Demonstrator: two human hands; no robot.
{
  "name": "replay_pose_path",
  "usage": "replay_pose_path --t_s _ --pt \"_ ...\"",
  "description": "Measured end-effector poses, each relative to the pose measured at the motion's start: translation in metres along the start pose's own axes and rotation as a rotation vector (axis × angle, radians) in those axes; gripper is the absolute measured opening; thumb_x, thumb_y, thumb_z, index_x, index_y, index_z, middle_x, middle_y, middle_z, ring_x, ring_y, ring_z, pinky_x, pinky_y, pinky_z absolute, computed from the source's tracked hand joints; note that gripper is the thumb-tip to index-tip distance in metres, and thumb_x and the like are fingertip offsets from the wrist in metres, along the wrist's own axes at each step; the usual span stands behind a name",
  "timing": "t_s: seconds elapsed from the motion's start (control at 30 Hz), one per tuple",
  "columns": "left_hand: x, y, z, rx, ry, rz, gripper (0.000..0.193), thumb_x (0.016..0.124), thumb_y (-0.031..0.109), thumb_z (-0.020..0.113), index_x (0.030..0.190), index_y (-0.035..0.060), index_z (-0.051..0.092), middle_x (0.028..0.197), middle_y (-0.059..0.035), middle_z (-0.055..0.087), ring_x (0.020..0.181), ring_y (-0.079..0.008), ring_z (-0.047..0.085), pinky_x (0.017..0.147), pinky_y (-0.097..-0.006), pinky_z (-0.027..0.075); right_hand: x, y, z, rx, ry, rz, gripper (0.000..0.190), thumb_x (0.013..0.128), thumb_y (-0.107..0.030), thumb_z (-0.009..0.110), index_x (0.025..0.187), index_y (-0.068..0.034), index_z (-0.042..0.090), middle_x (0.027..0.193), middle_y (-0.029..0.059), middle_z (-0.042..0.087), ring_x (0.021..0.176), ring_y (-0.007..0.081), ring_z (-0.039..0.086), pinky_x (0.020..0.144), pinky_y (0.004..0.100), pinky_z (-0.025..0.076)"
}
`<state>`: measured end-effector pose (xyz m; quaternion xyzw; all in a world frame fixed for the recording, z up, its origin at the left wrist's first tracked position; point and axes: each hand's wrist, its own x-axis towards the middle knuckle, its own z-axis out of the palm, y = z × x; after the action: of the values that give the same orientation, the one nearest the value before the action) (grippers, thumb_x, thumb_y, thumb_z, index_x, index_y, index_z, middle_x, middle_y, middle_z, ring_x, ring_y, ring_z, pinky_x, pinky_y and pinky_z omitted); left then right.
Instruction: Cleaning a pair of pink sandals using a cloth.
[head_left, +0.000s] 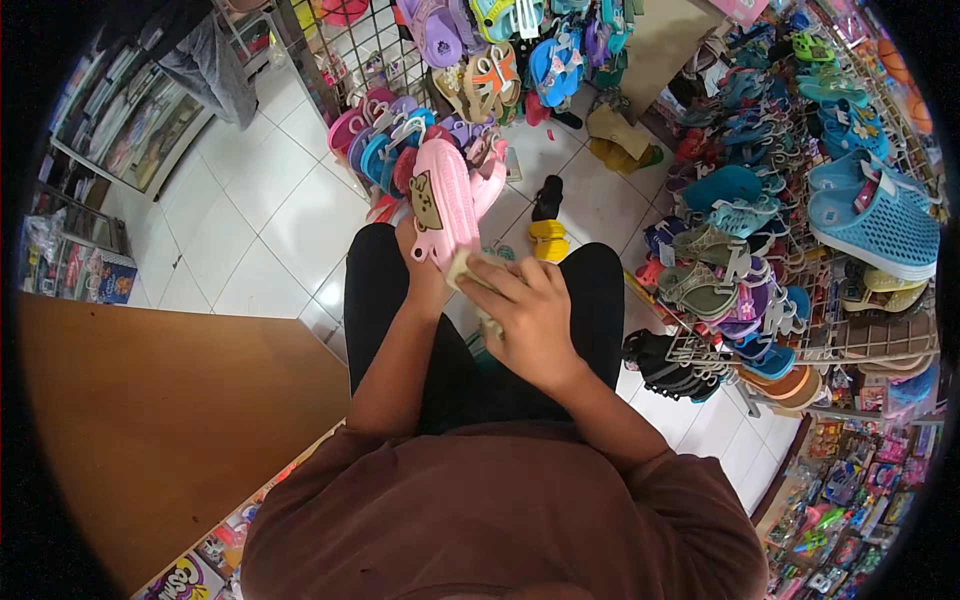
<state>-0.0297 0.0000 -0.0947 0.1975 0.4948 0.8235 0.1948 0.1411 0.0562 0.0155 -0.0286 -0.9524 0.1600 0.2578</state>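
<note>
A pink rubber clog (442, 184) with a brown bear decoration (425, 201) is tilted up in front of my knees, with a second pink shoe (491, 180) against its right side. My left hand (426, 274) grips the clog from beneath and behind; most of its fingers are hidden. In my right hand (529, 315) is a folded cream cloth (459, 268), pressed by the fingertips to the near end of the clog. Part of the cloth hangs below that palm.
Sandals hang on a wire rack (360, 67) ahead. To the right, another wire rack (810, 356) is crowded with shoes. Yellow footwear (550, 240) and a black shoe (549, 196) lie on the tiled floor (289, 202). A brown wooden panel (180, 405) stands left.
</note>
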Motion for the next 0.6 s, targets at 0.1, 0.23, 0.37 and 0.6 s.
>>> replay_pose_path --t_s 0.1,0.23,0.37,0.6 --pt "0.009 -0.036 -0.029 0.644 0.165 0.311 0.035 0.085 0.021 0.074 0.114 0.0023 0.068 0.100 -0.0135 0.073 0.087 -0.0287 0.071 0.079 -0.0399 0.055 -0.013 0.026 0.000 0.300 -0.020 0.088 0.050 0.062 0.002 0.068 0.110 -0.011 0.075 0.111 0.0031 0.074 0.086 0.0292 0.062 0.079 0.0374 0.050" --pt "-0.002 0.041 0.023 1.060 0.075 0.163 0.031 0.079 0.031 0.072 0.101 0.0096 0.071 0.095 -0.0143 0.072 0.090 -0.0358 0.069 0.074 -0.0408 0.053 0.005 0.029 -0.038 0.269 0.348 0.181 0.049 0.064 0.003 0.070 0.112 -0.006 0.073 0.116 0.0133 0.072 0.082 0.0321 0.061 0.072 0.0359 0.050" --pt "-0.014 0.051 0.041 1.218 0.110 0.435 0.024 0.077 0.027 0.072 0.091 0.0083 0.070 0.096 -0.0110 0.073 0.090 -0.0339 0.069 0.074 -0.0431 0.053 0.037 0.026 -0.054 0.075 0.452 0.147 0.055 0.064 0.005 0.068 0.117 -0.006 0.072 0.121 0.0134 0.070 0.087 0.0320 0.061 0.080 0.0369 0.051" --pt "-0.014 0.041 0.023 1.350 0.180 0.112 0.028 0.074 0.015 0.070 0.101 0.0157 0.077 0.088 -0.0092 0.073 0.082 -0.0336 0.069 0.069 -0.0425 0.053 0.005 0.023 0.014 -0.359 0.111 0.104 0.065 0.064 -0.005 0.072 0.128 -0.001 0.063 0.135 0.0215 0.058 0.099 0.0322 0.056 0.086 0.0421 0.046"
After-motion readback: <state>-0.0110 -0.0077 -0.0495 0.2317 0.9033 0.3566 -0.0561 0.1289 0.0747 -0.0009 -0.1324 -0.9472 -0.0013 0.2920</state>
